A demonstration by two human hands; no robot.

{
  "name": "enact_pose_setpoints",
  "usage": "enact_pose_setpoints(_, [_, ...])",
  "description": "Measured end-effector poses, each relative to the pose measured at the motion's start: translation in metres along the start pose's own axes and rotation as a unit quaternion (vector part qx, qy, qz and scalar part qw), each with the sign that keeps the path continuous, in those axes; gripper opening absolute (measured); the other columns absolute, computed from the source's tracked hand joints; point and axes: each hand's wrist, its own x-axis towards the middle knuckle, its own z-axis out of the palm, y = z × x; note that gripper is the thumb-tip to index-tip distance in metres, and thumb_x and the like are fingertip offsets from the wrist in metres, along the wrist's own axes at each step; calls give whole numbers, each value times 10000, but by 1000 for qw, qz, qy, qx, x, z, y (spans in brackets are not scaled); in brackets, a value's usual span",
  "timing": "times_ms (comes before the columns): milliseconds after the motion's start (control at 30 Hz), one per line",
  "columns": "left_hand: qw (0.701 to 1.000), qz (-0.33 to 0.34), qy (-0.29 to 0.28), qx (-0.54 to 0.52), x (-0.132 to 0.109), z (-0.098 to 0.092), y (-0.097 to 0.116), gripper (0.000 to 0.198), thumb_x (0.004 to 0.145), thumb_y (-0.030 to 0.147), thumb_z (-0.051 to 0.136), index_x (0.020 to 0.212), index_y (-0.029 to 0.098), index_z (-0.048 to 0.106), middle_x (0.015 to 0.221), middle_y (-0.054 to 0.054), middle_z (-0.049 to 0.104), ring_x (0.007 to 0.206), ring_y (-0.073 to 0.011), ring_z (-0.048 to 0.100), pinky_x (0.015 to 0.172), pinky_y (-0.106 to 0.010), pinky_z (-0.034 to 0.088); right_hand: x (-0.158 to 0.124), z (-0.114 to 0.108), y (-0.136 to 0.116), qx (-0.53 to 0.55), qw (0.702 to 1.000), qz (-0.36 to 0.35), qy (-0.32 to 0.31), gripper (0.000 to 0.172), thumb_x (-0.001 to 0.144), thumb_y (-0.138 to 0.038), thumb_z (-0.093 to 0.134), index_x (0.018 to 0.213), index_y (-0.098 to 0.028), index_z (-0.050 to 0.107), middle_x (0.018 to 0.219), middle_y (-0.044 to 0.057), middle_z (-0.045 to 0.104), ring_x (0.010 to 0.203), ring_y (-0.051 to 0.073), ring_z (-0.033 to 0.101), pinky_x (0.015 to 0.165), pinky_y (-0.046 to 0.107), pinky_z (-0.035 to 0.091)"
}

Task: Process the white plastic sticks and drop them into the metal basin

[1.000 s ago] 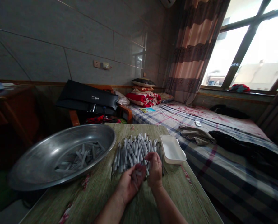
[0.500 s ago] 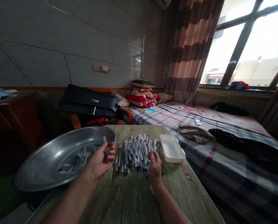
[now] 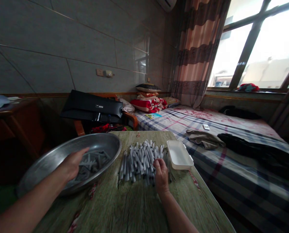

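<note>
My left hand (image 3: 73,163) reaches over the big metal basin (image 3: 112,152), one finger stretched out and the others partly hidden. I see nothing in it. Inside the basin lie many translucent, whitish slim pieces (image 3: 96,160), possibly pen caps. A heap of slim pens with clear, white-looking barrels and dark ends (image 3: 139,158) is spread on the wooden table (image 3: 132,207). At the heap's right edge, my right hand (image 3: 162,174) is closed, thumb and fingertips pinched together. What they grip, if anything, cannot be made out.
A white open plastic box (image 3: 179,155) stands on the table right of the heap. Beyond the table's right edge is a bed (image 3: 173,121) with clothes (image 3: 205,139) and a small white object on it. Behind the basin, a large black case (image 3: 93,105) rests on a wooden chair.
My left hand has swung left, from beside the heap to over the basin; the small pale piece seen in it before is out of sight. My right hand stays almost where it was.
</note>
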Motion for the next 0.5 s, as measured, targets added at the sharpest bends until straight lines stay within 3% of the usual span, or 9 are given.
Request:
enact_pose_setpoints(33, [1000, 1, 11, 20, -9, 5, 3, 333, 706, 291, 677, 1001, 165, 588, 1066, -125, 663, 1098, -355, 568, 918, -543, 440, 0, 0, 0, 0, 1000, 0, 1, 287, 858, -437, 495, 776, -177, 586, 683, -11, 558, 668, 156, 493, 643, 255, 387])
enact_pose_setpoints(100, [994, 95, 18, 59, -31, 17, 9, 429, 720, 302, 657, 1121, 187, 554, 1269, -114, 578, 1266, -318, 448, 1044, -479, 340, 0, 0, 2, 4, 1000, 1, 1, 281, 862, -431, 498, 782, -178, 588, 687, -11, 564, 671, 156, 496, 645, 254, 386])
enact_pose_setpoints(133, [986, 155, -20, 62, -45, 24, 9, 438, 723, 283, 645, 1143, 197, 553, 1294, -104, 566, 1269, -294, 451, 1053, -442, 336, 0, -1, 3, 6, 1000, 2, 0, 279, 863, -430, 498, 785, -178, 588, 688, -11, 564, 672, 156, 497, 646, 254, 386])
enact_pose_setpoints(200, [961, 219, -156, 59, -73, 39, 3, 380, 718, 275, 639, 1091, 210, 609, 1192, -87, 636, 1181, -272, 531, 1028, -401, 374, 0, -1, 5, 4, 1000, 3, -2, 282, 865, -433, 495, 793, -177, 590, 687, -13, 561, 675, 157, 498, 649, 255, 386])
enact_pose_setpoints(267, [938, 213, -260, 88, -96, 55, -12, 267, 718, 280, 641, 978, 227, 671, 1129, -73, 671, 1122, -278, 565, 1019, -406, 385, 1, -1, 5, -7, 1000, 3, -3, 283, 867, -432, 490, 799, -176, 592, 690, -11, 561, 680, 159, 498, 656, 258, 385])
enact_pose_setpoints(333, [918, 223, -306, 121, -109, 72, -36, 222, 710, 227, 620, 920, 231, 694, 1139, -74, 669, 1120, -280, 568, 1024, -398, 379, 1, -1, 5, -22, 1000, -1, -1, 276, 865, -423, 490, 800, -176, 594, 695, -8, 565, 679, 161, 495, 658, 262, 381])
enact_pose_setpoints(433, [899, 245, -288, 220, -104, 99, -72, 296, 723, 110, 520, 963, 177, 679, 1165, -116, 652, 1168, -252, 549, 1053, -359, 344, -1, -1, 2, -41, 999, -15, -2, 262, 858, -408, 496, 796, -175, 599, 700, -2, 575, 675, 164, 494, 655, 267, 377])
enact_pose_setpoints(500, [889, 248, -239, 302, -89, 113, -88, 360, 750, 59, 450, 1030, 161, 651, 1179, -117, 641, 1172, -213, 548, 1044, -315, 344, -2, -1, 1, -50, 998, -25, -8, 257, 857, -400, 501, 794, -173, 603, 708, 5, 583, 680, 167, 501, 657, 269, 379])
